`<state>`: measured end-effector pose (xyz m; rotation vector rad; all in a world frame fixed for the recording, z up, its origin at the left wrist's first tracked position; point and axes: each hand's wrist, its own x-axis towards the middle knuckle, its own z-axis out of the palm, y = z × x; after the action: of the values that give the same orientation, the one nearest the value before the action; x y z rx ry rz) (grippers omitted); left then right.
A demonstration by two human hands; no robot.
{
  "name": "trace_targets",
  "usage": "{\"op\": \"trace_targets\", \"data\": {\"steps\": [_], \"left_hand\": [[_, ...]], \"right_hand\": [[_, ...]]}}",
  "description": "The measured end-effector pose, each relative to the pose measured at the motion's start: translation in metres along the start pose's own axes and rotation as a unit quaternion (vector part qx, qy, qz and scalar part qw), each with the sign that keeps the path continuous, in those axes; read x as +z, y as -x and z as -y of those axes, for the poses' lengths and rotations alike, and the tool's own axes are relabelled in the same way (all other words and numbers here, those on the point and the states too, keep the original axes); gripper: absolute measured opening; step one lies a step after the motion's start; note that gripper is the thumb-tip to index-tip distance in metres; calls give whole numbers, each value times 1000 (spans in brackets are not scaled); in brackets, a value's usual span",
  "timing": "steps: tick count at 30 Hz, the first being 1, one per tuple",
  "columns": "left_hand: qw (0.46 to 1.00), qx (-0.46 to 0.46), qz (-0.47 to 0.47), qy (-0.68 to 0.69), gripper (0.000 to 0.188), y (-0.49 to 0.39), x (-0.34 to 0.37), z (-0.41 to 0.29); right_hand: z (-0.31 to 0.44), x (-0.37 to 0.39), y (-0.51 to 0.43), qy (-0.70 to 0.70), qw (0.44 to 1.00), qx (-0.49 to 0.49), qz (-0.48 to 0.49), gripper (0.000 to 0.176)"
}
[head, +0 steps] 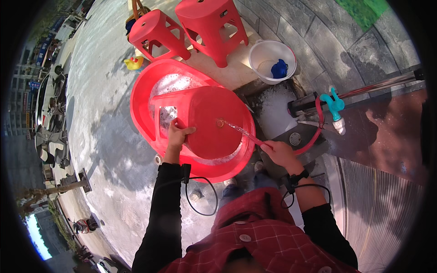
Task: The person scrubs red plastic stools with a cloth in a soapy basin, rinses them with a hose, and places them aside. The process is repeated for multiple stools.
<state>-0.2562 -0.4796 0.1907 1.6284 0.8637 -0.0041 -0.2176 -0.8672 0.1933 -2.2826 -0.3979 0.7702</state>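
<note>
A red plastic stool [211,112] lies tipped in a red oval basin [145,78], its round seat turned towards me. My left hand [178,134] grips the stool by its side, fingers at an opening between the legs and thumb along the seat's rim. Foamy water [172,83] shows in the basin around the stool. In my right hand [280,154] is the end of a pink hose [315,136]. A stream of water [235,127] runs from it onto the hole in the seat.
Two red stools [153,32] [208,24] stand behind the basin. A white bucket [256,58] holds a blue item [279,69]. To the right are a teal tap [333,104], a foam-covered gutter [278,112] and a drain cover [295,139]. A yellow toy duck [134,63] sits left of the stools.
</note>
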Motion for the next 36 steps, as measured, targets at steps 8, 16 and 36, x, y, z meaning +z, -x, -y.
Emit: {"op": "trace_targets", "data": {"steps": [8,16,36], "left_hand": [[992,-40,-74,97,33,-6,-27,20],[936,-47,-106,332,55,-16,-51,48],[813,-140,-162,541,50,31,-134,28]], "right_hand": [[-25,41,-4,71,996,52,-2,37],[-38,61,-9,147,982,47,107,40],[-77,94,-12,195,976,-26,94,38]]}}
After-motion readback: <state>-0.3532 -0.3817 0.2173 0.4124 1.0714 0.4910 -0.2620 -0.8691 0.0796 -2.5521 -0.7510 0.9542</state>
